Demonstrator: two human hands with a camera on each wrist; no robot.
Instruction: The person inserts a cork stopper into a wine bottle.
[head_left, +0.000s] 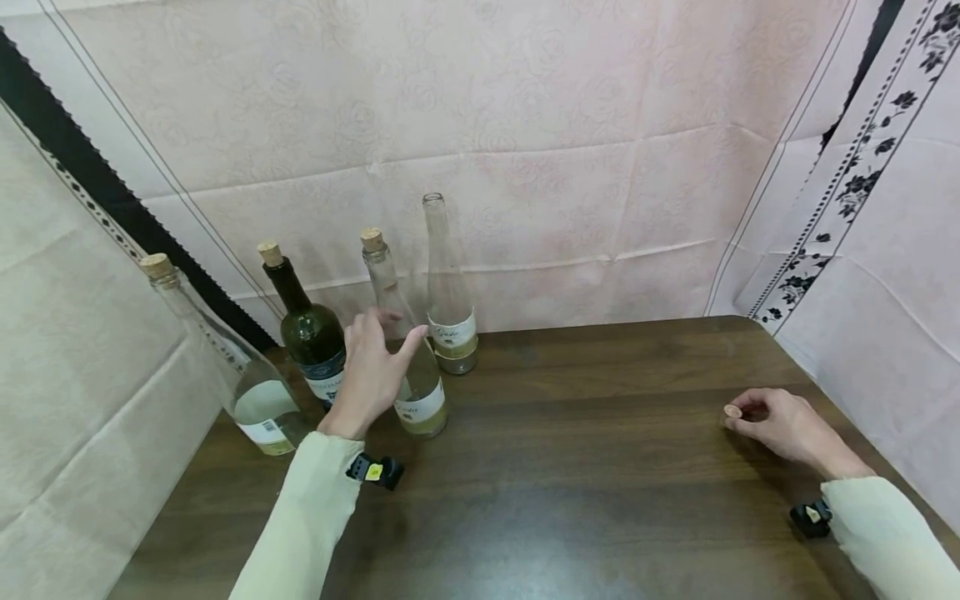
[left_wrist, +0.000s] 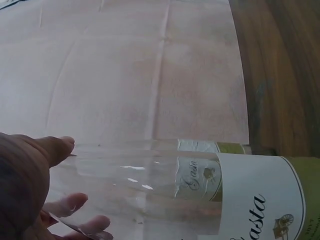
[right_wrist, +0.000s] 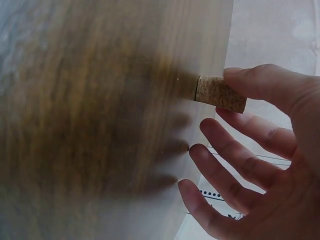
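Beside the table's back left part, my left hand (head_left: 372, 364) curves round the upper body of a clear glass bottle (head_left: 422, 406), which has a cork (head_left: 372, 240) in its mouth. The fingertips (left_wrist: 75, 201) show through the glass in the left wrist view, with the thumb along the near side. Behind this bottle stands another clear bottle (head_left: 453, 335), its mouth uncorked. Far to the right, my right hand (head_left: 787, 427) pinches a loose cork (right_wrist: 221, 94) between thumb and index finger, just above the tabletop. The other fingers of that hand are spread.
A dark green bottle (head_left: 315, 333) and a large clear bottle (head_left: 262, 402), both corked, stand left of the left hand. The brown wooden table (head_left: 570, 467) meets pale cloth (head_left: 570, 208) hanging along its back and sides.
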